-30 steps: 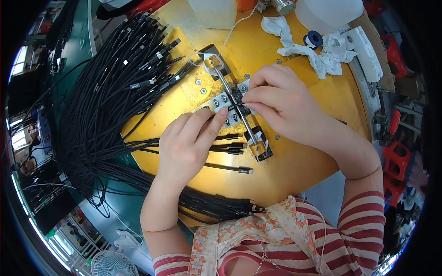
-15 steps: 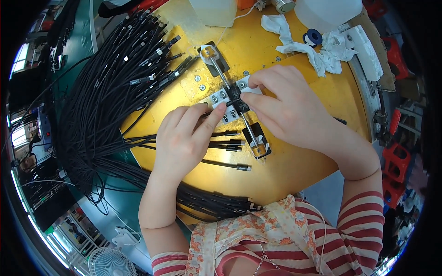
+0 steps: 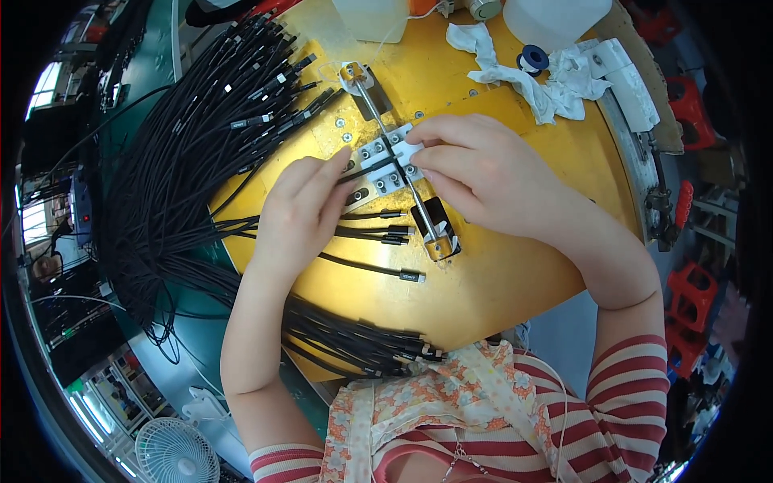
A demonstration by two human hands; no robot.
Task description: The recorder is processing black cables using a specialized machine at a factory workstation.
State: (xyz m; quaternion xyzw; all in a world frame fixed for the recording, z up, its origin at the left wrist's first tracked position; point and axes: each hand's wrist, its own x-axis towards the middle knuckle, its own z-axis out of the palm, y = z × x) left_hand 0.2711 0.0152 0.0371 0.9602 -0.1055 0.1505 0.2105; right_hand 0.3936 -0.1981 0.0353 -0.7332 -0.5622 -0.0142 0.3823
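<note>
Left hand: angled up, left of the silver bolted metal block; thumb and forefinger slightly parted about a thin black cable, grip unclear | Right hand: curled at the block's right end, hold hidden | Cable: lying across the block's middle

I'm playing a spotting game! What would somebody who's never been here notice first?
Probably the huge tangle of black cables, spreading over the left side like messy hair. Next might be the shiny golden tabletop in the middle, where a left hand and a right hand sit on either side of a metal fixture. A white fan stands at the bottom left.
</note>
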